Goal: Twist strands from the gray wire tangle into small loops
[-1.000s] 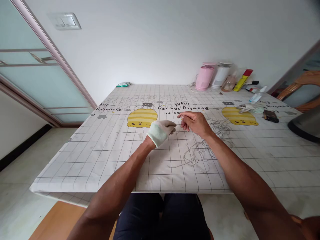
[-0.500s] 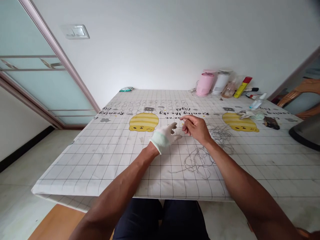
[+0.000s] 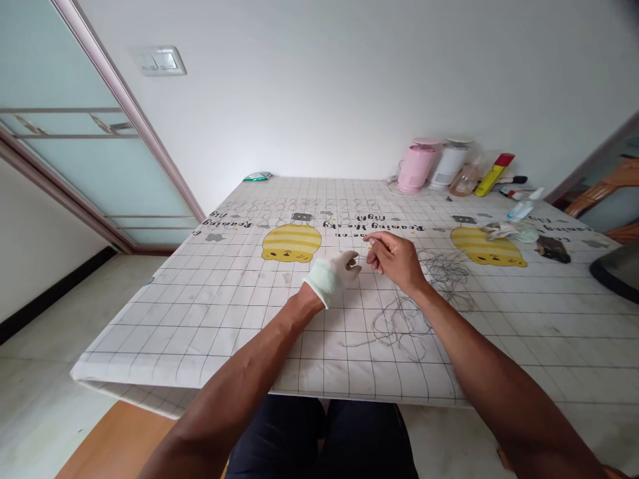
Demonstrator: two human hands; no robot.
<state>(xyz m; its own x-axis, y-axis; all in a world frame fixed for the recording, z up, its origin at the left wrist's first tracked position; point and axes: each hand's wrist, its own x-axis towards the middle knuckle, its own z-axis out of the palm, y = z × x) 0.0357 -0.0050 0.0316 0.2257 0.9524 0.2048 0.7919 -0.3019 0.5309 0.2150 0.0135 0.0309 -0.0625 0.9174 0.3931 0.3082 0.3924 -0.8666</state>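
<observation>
My left hand (image 3: 335, 271) wears a white knit glove with a pale green cuff. Its fingers are curled, with a small gap between thumb and fingertips, and nothing shows in that gap. Just right of it, my bare right hand (image 3: 394, 259) is closed in a pinch; whatever lies between thumb and forefinger is too small to make out. A loose tangle of thin grey wire (image 3: 404, 326) spreads on the tablecloth (image 3: 239, 319) below and beside my right wrist. Toward the back lies a row of small looped wire shapes (image 3: 309, 205).
At the back right stand a pink cylinder device (image 3: 417, 167), a white one (image 3: 449, 165), a bottle (image 3: 465, 179) and a yellow can with a red cap (image 3: 494, 175). A crumpled glove (image 3: 512, 231) and a small dark packet (image 3: 553, 249) lie at right. A green packet (image 3: 258, 176) sits back left.
My left hand has curled its fingers and thumb closer together. My right hand keeps its pinch. The whole view has shifted slightly.
</observation>
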